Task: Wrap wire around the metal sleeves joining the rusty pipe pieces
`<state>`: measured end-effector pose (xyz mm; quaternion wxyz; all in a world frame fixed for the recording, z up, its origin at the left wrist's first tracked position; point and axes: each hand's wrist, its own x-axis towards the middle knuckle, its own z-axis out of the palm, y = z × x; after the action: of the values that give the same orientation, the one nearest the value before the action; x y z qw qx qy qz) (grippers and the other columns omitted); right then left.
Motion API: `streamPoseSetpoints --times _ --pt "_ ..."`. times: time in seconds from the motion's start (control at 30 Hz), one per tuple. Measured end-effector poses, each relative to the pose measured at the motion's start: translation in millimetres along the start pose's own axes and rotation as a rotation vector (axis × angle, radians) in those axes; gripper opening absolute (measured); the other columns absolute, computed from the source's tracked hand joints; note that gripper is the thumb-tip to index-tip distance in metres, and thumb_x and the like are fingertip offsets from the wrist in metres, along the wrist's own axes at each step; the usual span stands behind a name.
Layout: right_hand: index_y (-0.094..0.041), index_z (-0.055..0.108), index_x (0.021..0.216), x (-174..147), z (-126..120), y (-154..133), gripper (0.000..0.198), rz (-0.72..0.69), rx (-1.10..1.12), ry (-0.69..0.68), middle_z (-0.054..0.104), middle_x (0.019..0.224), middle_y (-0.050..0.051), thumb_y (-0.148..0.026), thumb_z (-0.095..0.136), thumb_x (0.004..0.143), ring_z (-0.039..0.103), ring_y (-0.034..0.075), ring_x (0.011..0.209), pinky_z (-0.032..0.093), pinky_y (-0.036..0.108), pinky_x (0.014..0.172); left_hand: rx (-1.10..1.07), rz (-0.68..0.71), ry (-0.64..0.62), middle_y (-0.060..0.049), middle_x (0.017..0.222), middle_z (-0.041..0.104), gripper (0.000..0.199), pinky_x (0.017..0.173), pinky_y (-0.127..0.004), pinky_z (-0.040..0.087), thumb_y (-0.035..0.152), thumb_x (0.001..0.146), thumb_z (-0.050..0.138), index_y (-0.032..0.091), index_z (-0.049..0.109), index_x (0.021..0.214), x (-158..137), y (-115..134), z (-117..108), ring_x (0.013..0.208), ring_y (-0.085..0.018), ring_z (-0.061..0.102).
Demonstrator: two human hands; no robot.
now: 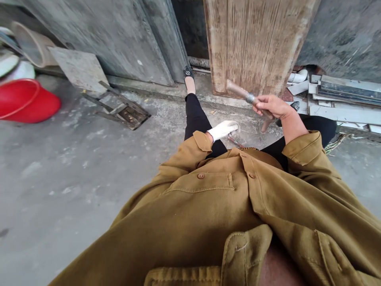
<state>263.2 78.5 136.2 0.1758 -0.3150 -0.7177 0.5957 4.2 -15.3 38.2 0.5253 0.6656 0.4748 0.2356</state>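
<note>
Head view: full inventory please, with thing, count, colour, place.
Tool: 1, brown, wire-bound, in the right hand
Thin item: 1, reddish, just below the left hand
Wood panel: 1, brown, top centre
Tall panels: at least 2, grey, left of wood panel
Wall: 1, grey, top right
Strips: several, white and dark, stacked at right
Pipe: 1, white, beside strips
Wooden frame: 1, brown, floor, left
Board: 1, grey, behind frame
Large bucket: 1, red, left edge
Other bucket: 1, beige, upper left
Floor: 1, grey, throughout
Shirt: 1, brown, bottom
Trousers: 1 pair, black, centre
Shoes: 2, black, before the panels
Left hand: 1, white-gloved, centre
Right hand: 1, bare, right of centre
</note>
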Motion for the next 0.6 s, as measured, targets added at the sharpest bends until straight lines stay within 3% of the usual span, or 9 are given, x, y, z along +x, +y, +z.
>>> streamPoseSetpoints --times 0.07,0.13,0.23,0.3,0.37,0.47,0.53,0.6 --pt "-0.016 0.06 0.089 9 -2 11 0.031 0.143 -0.141 0.199 0.068 0.086 0.006 -0.046 0.07 0.092 0.059 0.013 0.072 0.051 0.025 0.069 0.149 0.034 -0.052 -0.001 0.069 0.06 0.031 0.064 -0.025 0.043 0.041 0.095 0.054 0.015 0.067 0.084 -4 0 4 0.062 -0.014 0.051" --pt "-0.014 0.066 0.096 20 -1 23 0.02 0.299 -0.409 0.267 0.072 0.093 0.011 -0.033 0.062 0.096 0.066 0.019 0.083 0.054 0.03 0.077 0.295 0.099 -0.07 -0.004 0.077 0.067 0.03 0.073 -0.026 0.047 0.039 0.096 0.054 0.015 0.069 0.085 -8 4 5 0.07 -0.016 0.057" --pt "-0.009 0.074 0.114 33 5 36 0.028 0.389 -0.884 0.198 0.073 0.117 0.021 -0.029 0.063 0.096 0.069 0.032 0.115 0.052 0.038 0.098 0.429 0.168 -0.06 -0.007 0.093 0.075 0.026 0.089 -0.03 0.05 0.032 0.095 0.054 0.015 0.074 0.09 -14 14 3 0.087 -0.021 0.066" --pt "-0.009 0.076 0.119 37 9 41 0.033 0.398 -1.06 0.094 0.071 0.128 0.024 -0.03 0.066 0.096 0.065 0.035 0.126 0.048 0.039 0.103 0.455 0.18 -0.008 -0.008 0.098 0.076 0.024 0.093 -0.031 0.051 0.029 0.095 0.055 0.015 0.075 0.093 -16 21 -1 0.093 -0.022 0.068" --pt "-0.011 0.078 0.115 35 13 43 0.028 0.415 -1.061 -0.066 0.074 0.119 0.02 -0.029 0.068 0.095 0.068 0.032 0.118 0.048 0.037 0.099 0.442 0.175 0.103 -0.009 0.099 0.077 0.023 0.096 -0.031 0.051 0.027 0.094 0.055 0.014 0.075 0.094 -16 26 -10 0.097 -0.023 0.069" --pt "-0.016 0.079 0.106 25 17 39 0.023 0.482 -0.813 -0.36 0.071 0.084 0.007 -0.032 0.075 0.09 0.068 0.02 0.083 0.049 0.031 0.083 0.358 0.158 0.288 -0.009 0.097 0.076 0.02 0.097 -0.032 0.052 0.025 0.093 0.055 0.013 0.071 0.09 -10 28 -23 0.097 -0.023 0.068" --pt "-0.017 0.077 0.1 17 20 30 0.031 0.498 -0.576 -0.58 0.065 0.074 0.001 -0.041 0.082 0.082 0.061 0.015 0.07 0.047 0.028 0.075 0.269 0.144 0.353 -0.01 0.093 0.075 0.02 0.093 -0.031 0.053 0.027 0.094 0.055 0.014 0.069 0.086 -2 28 -28 0.091 -0.021 0.067" --pt "-0.015 0.075 0.091 7 19 14 0.043 0.418 -0.39 -0.738 0.064 0.074 0.0 -0.051 0.088 0.073 0.059 0.013 0.069 0.047 0.027 0.072 0.205 0.126 0.365 -0.011 0.089 0.073 0.025 0.087 -0.031 0.055 0.031 0.097 0.053 0.014 0.068 0.085 6 27 -26 0.086 -0.02 0.066"
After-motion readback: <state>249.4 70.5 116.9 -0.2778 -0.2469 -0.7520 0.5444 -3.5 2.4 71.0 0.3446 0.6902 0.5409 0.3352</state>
